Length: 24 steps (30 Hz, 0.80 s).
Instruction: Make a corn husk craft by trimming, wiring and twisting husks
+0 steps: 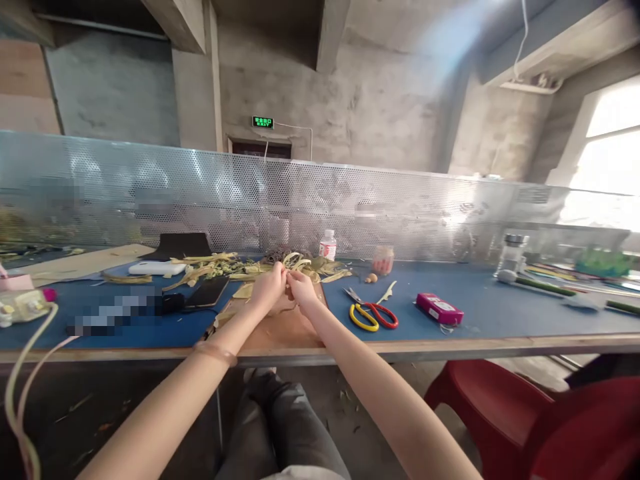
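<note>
My left hand (pixel 271 287) and my right hand (pixel 302 288) meet over a brown board (pixel 295 330) at the table's front edge. Both have their fingers pinched together around a thin pale yellow-green strip (pixel 294 257), which seems to loop up above the fingertips. The part between the fingers is hidden. Behind the hands lies a loose heap of similar yellowish dry strips (pixel 213 267). To the right of my right hand, scissors (pixel 373 315) with one yellow and one red handle rest on the blue tabletop, blades pointing away.
A small white-capped bottle (pixel 328 245) and a jar (pixel 383 260) stand at the back. A magenta box (pixel 440 309) lies farther right. A perforated metal screen (pixel 400 213) closes the table's far side. Red chairs (pixel 495 400) stand at the front right. Cables (pixel 30 340) hang at left.
</note>
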Tool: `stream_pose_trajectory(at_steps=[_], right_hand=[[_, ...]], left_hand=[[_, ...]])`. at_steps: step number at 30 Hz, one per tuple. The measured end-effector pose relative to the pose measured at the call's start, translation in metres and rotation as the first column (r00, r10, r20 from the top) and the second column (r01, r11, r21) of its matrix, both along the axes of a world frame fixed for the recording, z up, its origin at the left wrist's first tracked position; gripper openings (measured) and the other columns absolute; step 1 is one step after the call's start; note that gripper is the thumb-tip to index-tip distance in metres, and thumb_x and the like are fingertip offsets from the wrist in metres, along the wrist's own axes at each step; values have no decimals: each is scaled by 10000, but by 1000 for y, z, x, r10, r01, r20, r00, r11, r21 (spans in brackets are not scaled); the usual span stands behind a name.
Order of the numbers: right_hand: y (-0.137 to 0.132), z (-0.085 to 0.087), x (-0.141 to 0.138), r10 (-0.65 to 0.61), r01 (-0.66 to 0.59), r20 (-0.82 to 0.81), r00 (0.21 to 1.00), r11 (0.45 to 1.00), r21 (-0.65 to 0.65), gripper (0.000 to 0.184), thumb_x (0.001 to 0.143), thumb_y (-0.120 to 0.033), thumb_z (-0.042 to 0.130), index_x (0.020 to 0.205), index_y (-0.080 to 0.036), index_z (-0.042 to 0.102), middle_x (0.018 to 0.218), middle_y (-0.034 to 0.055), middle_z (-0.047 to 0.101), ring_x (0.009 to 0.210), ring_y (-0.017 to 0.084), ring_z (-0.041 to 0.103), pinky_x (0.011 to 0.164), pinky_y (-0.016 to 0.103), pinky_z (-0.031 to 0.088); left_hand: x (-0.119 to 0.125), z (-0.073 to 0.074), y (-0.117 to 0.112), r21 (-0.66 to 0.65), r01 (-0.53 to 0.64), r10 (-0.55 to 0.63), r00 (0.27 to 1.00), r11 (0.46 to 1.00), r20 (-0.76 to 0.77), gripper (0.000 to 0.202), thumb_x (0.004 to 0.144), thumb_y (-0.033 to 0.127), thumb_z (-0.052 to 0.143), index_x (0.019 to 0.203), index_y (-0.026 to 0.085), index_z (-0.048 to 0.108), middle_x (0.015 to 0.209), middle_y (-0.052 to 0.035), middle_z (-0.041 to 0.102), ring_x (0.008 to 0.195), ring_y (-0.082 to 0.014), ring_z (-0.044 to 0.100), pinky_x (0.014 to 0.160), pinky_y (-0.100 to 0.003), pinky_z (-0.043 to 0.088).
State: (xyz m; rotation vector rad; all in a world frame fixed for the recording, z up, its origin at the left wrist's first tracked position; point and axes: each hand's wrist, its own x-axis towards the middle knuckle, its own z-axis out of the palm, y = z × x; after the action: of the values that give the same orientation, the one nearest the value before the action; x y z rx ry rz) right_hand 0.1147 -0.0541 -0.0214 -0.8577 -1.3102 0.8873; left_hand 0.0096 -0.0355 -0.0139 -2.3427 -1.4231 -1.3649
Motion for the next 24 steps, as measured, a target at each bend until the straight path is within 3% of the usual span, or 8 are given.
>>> stream_pose_trajectory(at_steps=[3,6,9,12,18,24], right_hand=[[-21,0,0,-26,27,27,999,999,-17,154,773,-288,512,704,-173,587,498,-44,467,388,68,415,358,172,310],[-41,-6,1,-72,72,5,997,997,7,132,756,-264,535,798,-184,632,578,-26,527,443,75,455,374,170,328],[-55,-17,2,-34,22,-192,981,998,-67,281,732,-296,572,981,-187,644,639,-9,572,457,82,464,385,187,355],[-60,-27,1,13,-79,-400,916,985,-150,437,670,-322,647,1080,-173,623,687,7,614,427,64,433,378,190,336],[-58,-35,-1,-10,-24,-399,917,997,-79,592,609,-377,686,1142,-137,592,720,18,641,371,36,383,350,194,313],[-59,-36,-2,-57,27,-376,925,996,-84,605,615,-408,667,1141,-120,592,657,4,616,357,40,388,344,197,313]], left_hand=[[-3,-8,-13,25,-12,14,996,1000,-83,208,895,319,330,937,182,480,639,-52,585,579,-215,569,519,-256,315],[-5,-13,-20,24,134,-133,990,991,-49,192,897,336,332,922,194,459,679,-40,595,590,-191,570,509,-248,324],[-3,-16,-22,-45,256,-255,966,966,41,191,905,337,310,921,196,438,685,-27,588,582,-169,567,531,-249,369],[2,-17,-23,-45,297,-294,953,954,72,177,904,315,310,932,193,435,788,-51,600,698,-177,591,607,-264,414],[5,-19,-23,-23,293,-292,955,956,47,181,906,307,307,935,187,440,822,-69,610,735,-191,591,621,-274,418],[4,-22,-22,-14,231,-231,973,973,-14,208,916,333,294,961,194,442,829,-82,635,752,-216,617,601,-264,406]])
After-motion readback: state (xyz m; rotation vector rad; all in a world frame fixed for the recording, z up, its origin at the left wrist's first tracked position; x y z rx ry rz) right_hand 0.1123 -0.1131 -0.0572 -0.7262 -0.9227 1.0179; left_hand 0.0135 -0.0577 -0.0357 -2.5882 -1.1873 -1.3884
